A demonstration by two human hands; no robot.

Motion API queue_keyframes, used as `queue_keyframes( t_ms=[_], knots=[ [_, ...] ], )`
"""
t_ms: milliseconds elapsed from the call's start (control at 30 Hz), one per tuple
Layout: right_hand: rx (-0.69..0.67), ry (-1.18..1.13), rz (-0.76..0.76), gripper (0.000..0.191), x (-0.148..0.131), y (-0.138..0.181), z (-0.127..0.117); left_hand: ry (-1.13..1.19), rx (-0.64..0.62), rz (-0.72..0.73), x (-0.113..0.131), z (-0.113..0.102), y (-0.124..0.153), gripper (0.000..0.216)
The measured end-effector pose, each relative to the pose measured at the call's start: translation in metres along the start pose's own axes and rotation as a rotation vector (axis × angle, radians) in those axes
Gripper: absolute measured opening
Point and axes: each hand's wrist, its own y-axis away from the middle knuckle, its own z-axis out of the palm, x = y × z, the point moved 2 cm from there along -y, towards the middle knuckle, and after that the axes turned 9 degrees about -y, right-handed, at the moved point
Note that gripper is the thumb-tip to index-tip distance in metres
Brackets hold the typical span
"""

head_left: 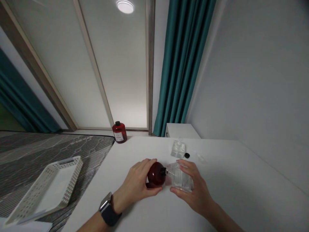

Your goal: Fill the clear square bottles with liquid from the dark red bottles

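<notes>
The left hand (137,180) is clamped around a glossy, dark red-brown, round-shouldered plastic-looking bottle (154,175) with a black neck (163,171), tipped sideways over the white tabletop (149,212). The right hand (194,185) grips a transparent, colourless bottle (180,177), its narrow end facing that neck; whether the 2 touch is unclear.

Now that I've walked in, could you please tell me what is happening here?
A person's left hand holds a tipped dark red bottle, its neck pointed at a clear container in the right hand. Whether liquid flows is unclear. On the white table, a capped red bottle stands at the far left corner.
</notes>
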Motion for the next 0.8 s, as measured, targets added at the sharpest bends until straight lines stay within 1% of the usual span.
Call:
queue_keyframes(
  t_ms=[267,500,700,800],
  knots=[
    [-0.020,0.009,-0.013,0.064,-0.001,-0.006,-0.002,-0.003,0.023,-0.033,0.001,0.004,0.003,0.086],
    [-0.046,0.032,-0.016,0.064,-0.004,-0.011,-0.006,-0.005,0.094,-0.042,0.004,0.006,0.003,0.085],
    [-0.042,0.029,-0.026,0.062,-0.004,-0.017,-0.009,0.019,0.119,-0.070,0.007,0.005,0.002,0.084],
    [-0.065,0.039,-0.040,0.063,-0.003,-0.021,-0.012,0.037,0.134,-0.092,0.008,0.007,0.003,0.083]
  ],
)
